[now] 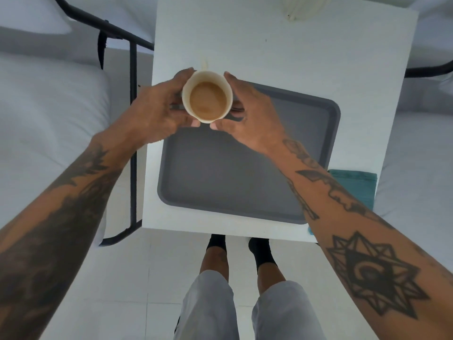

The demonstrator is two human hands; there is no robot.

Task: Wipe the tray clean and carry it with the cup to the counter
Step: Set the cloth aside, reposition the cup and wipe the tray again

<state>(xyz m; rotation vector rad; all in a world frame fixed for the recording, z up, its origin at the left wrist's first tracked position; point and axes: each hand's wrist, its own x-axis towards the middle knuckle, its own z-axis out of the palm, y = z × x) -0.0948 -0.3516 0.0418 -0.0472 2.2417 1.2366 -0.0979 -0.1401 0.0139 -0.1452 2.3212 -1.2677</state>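
Both hands cradle the cup (207, 96) above the tray's (316, 143) far left corner: left hand (157, 111) and right hand (252, 114) wrapped around its sides, fingers closed on it.

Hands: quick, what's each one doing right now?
Left hand: closed around the left side of the cup.
Right hand: closed around the cup's right side, sharing the hold.
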